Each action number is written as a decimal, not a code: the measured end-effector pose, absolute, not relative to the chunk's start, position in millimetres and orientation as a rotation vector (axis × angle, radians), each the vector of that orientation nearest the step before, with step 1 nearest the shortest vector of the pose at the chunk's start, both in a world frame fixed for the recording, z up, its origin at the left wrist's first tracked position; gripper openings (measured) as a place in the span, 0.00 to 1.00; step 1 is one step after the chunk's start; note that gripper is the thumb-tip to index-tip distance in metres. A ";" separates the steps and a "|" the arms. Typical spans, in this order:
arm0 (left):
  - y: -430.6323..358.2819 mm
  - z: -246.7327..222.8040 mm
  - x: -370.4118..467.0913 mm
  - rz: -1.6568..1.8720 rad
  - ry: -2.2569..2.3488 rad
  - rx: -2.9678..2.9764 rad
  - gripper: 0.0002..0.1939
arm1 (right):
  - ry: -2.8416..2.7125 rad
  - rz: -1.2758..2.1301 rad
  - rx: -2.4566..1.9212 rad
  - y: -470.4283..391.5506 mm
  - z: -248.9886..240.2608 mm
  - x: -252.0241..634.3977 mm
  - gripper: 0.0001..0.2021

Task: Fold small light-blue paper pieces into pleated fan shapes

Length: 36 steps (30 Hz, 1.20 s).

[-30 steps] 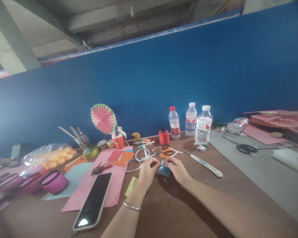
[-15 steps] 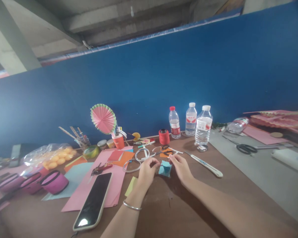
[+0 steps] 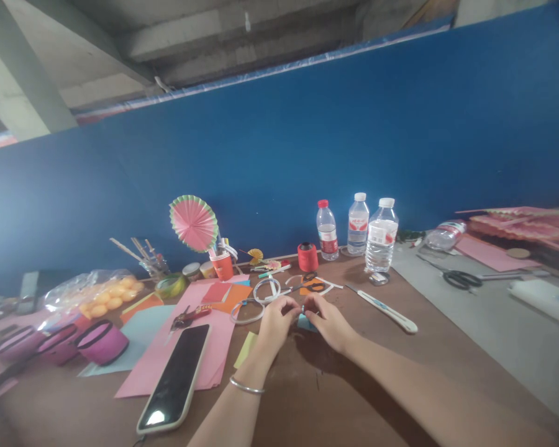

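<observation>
My left hand (image 3: 278, 321) pinches the left edge of a small piece of folded blue paper (image 3: 306, 323) above the brown table. From the other side my right hand (image 3: 330, 323) closes on the same paper, thumb and forefinger together. The two sets of fingertips nearly meet, and they hide most of the paper. Just beyond the hands lie black-handled scissors (image 3: 313, 287) and thin white strips. Left of my left hand are clear rings of tubing (image 3: 248, 312) and a yellow paper slip (image 3: 246, 349).
A phone (image 3: 176, 379) rests on pink paper (image 3: 218, 347) at the left. A white craft knife (image 3: 387, 310) lies to the right. Several water bottles (image 3: 382, 239) and a red spool (image 3: 307, 256) stand behind. A pink paper fan (image 3: 194, 223) rises from an orange cup (image 3: 222, 267).
My right hand has moved left and slightly down, closer to my left hand. Its fingers now cover much of the blue paper, which was mostly visible before. My left hand has hardly moved.
</observation>
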<state>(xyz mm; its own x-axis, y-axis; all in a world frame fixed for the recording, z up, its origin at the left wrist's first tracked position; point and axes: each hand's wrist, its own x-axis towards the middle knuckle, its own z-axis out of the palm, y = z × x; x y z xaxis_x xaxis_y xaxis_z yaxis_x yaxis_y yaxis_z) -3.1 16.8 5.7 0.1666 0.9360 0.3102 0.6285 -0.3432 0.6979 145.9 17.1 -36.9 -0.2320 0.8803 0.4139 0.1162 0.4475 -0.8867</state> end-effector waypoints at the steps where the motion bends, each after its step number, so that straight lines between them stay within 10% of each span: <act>1: 17.2 5.3 -3.5 1.008 1.473 2.034 0.05 | -1.691 0.895 -0.890 16.7 -36.2 146.3 0.05; 36: 3.1 12.8 9.6 1.190 1.541 2.159 0.09 | -1.571 0.650 -0.930 17.2 -32.9 147.7 0.07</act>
